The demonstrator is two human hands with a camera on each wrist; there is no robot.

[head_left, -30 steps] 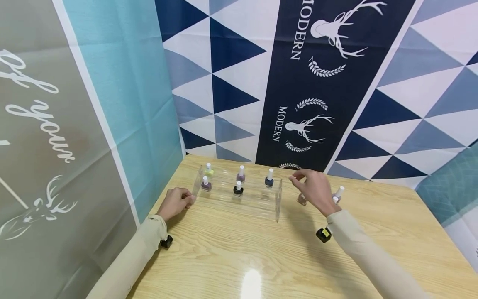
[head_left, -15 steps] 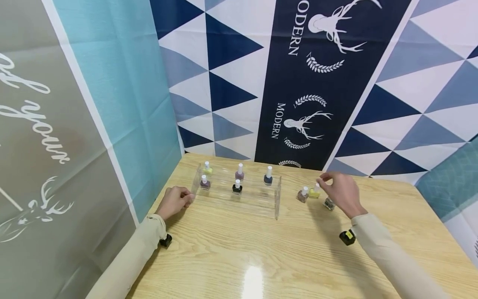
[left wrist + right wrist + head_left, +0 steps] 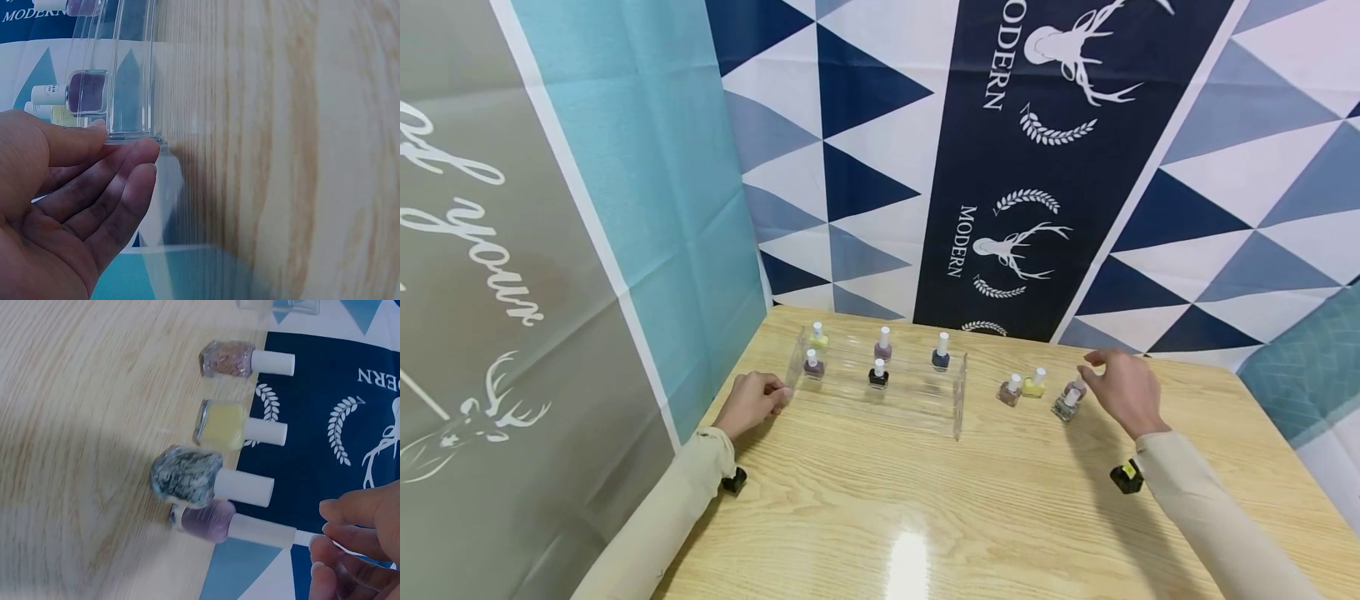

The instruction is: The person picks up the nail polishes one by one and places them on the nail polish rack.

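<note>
My left hand (image 3: 752, 404) pinches the left end panel of a clear acrylic rack (image 3: 917, 410), thumb and fingertips at its edge in the left wrist view. Several nail polish bottles stand on the rack, among them a black one (image 3: 878, 380), a dark blue one (image 3: 940, 360) and a purple one (image 3: 87, 92). To the right, my right hand (image 3: 1123, 390) hovers by the white cap of a purple nail polish bottle (image 3: 209, 521). Thumb and fingers are apart, just off the cap in the right wrist view. A grey marbled nail polish bottle (image 3: 187, 477) stands directly beside it.
Between the rack and my right hand, a yellow nail polish bottle (image 3: 1034, 386) and a brownish glitter one (image 3: 1009, 393) stand on the wooden table (image 3: 850, 517). Patterned cloth (image 3: 872, 167) hangs behind the table, and more cloth (image 3: 700, 208) hangs along its left.
My right hand has moved right, away from the rack, past the yellow bottle to the purple one, uncovering the loose bottles. My left hand stays at the rack's end.
</note>
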